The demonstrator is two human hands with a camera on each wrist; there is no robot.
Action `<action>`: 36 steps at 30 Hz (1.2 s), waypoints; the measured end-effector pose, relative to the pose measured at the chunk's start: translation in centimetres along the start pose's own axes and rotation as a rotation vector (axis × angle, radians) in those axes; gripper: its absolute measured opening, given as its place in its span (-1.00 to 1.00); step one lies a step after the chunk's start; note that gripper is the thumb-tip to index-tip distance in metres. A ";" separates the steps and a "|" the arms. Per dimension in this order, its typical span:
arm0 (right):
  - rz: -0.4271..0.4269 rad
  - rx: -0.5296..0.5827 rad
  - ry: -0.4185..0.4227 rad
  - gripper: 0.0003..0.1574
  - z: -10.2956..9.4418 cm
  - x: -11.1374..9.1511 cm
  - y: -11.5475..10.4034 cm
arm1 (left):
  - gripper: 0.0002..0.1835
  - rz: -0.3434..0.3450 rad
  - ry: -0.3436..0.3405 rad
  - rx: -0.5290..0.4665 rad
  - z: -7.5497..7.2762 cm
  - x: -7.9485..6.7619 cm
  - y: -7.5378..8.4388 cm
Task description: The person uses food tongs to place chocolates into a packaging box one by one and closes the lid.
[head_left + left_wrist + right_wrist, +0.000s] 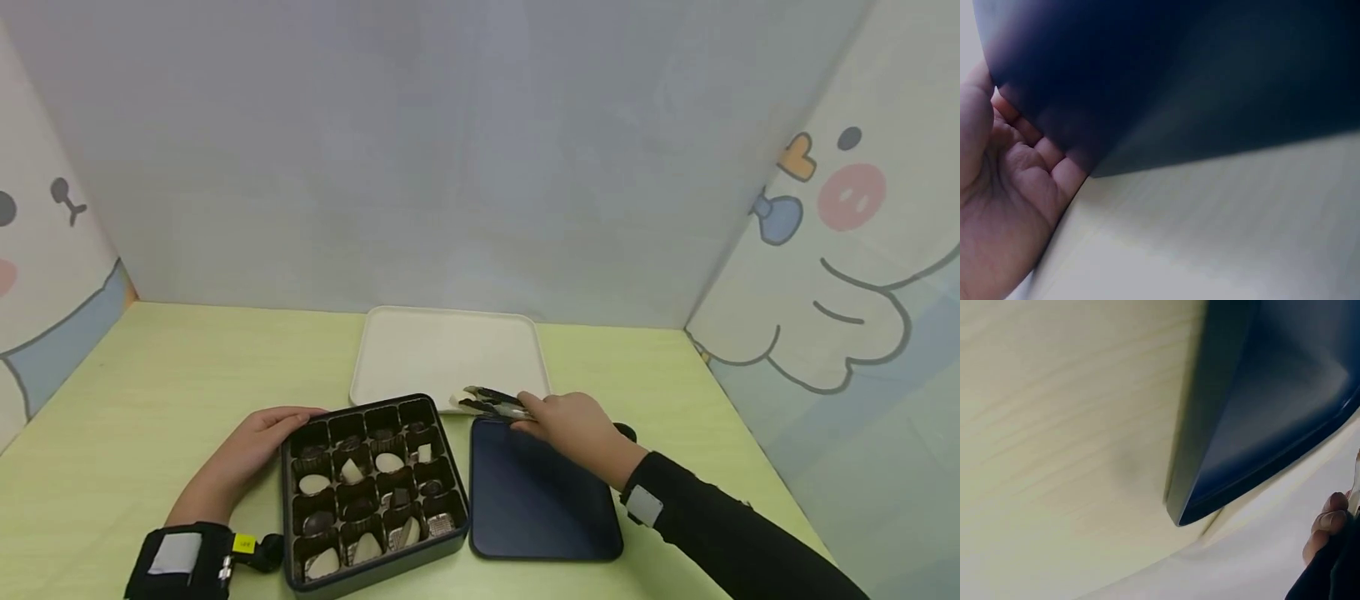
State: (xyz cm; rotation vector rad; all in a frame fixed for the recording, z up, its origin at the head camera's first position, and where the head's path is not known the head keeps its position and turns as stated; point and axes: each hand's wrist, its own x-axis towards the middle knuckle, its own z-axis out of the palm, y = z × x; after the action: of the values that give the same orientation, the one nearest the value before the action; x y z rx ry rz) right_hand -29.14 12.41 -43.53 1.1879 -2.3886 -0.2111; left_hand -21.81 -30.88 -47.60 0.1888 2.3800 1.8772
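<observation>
A dark box (450, 546) of chocolates, divided into small compartments, sits at the front left, slightly turned. White and dark chocolates lie in its compartments. My left hand (251, 454) grips the box's left side, thumb along the rim; in the left wrist view the fingers of this hand (1016, 181) lie against the dark wall. My right hand (577, 429) holds tongs (510, 410) with dark tips above the gap between lid and tray. A small cream-white piece (459, 400) shows at the tips, seemingly pinched there. The right wrist view catches only some fingers (1329, 525).
Right of the box lies a dark blue lid (547, 525), partly under my right hand. Behind it a white tray (450, 350) rests on the pale wooden table (225, 350). A grey wall stands at the back, with cartoon-printed sheets on both sides.
</observation>
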 end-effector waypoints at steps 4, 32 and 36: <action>-0.077 0.012 0.062 -0.51 -1.3 -0.5 -0.2 | -0.51 0.007 0.002 0.007 -0.1 0.0 0.0; -0.522 0.016 0.168 -0.39 -5.4 -1.1 -1.9 | -0.51 0.003 0.010 0.041 0.0 -0.1 0.1; -0.532 0.020 0.172 -0.39 -5.4 -1.1 -2.0 | -0.50 -0.001 0.011 0.029 0.0 -0.1 0.1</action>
State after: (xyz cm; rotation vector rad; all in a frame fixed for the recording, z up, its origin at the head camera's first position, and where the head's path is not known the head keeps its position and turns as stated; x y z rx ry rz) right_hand -24.61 12.39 -39.79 1.7565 -1.8923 -0.2403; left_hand -21.71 -30.84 -47.47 0.1799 2.4150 1.8481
